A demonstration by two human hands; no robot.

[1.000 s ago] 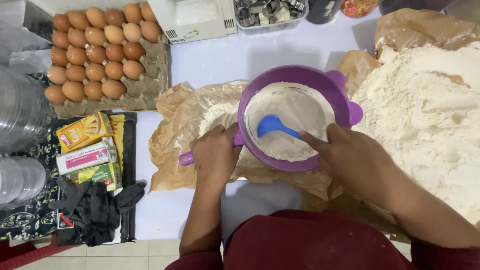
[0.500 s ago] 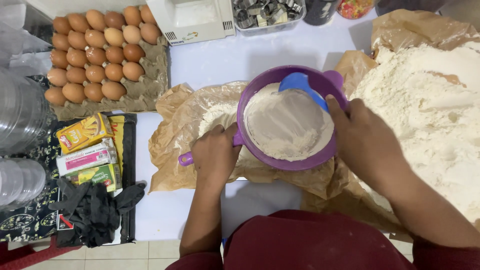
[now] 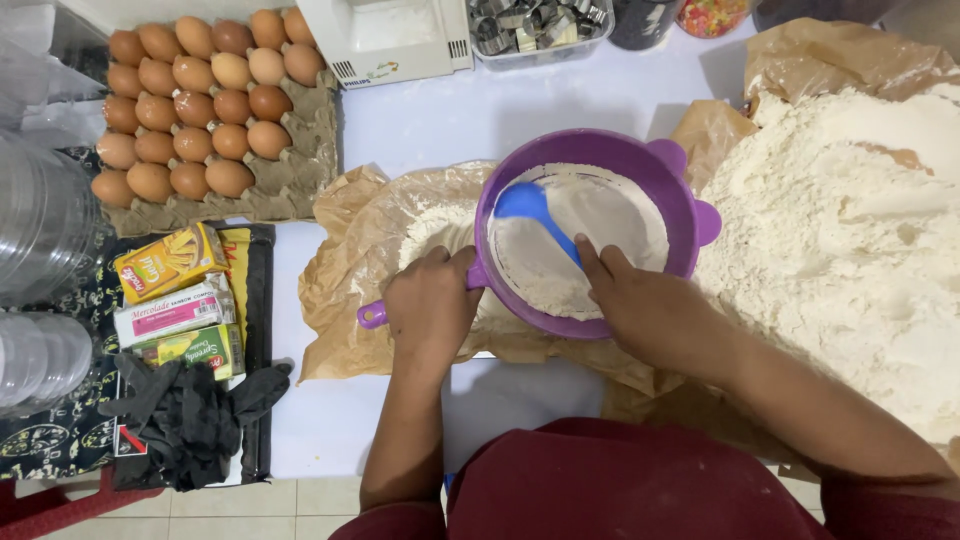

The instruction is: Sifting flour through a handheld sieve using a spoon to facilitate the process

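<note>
The left hand [image 3: 430,305] is clenched around the handle of a purple sieve [image 3: 680,190], whose tip pokes out past the knuckles toward the table's near edge. The right hand [image 3: 650,310] grips the handle of a blue spoon [image 3: 525,205], fingers curled, with the spoon's bowl lying on the flour inside the sieve. The sieve is held over one sheet of brown paper [image 3: 350,260] near the middle of the white table [image 3: 450,120], above a small flour pile that it mostly hides. One large flour heap [image 3: 850,250] lies on more brown paper at the table's right edge, cut off by the frame. At the far left corner sits one egg tray [image 3: 300,180] with about nineteen brown eggs; its near-right cups are bare. Three small boxes [image 3: 175,300] lie stacked flat at the left edge, with a bunch of black gloves [image 3: 190,420] just nearer; how many gloves cannot be told. Clear plastic containers [image 3: 40,220] at the far left are blurred and cut off. Along the far edge, a white appliance [image 3: 390,35] and a tub of metal cutters [image 3: 535,25] are only partly in view.
</note>
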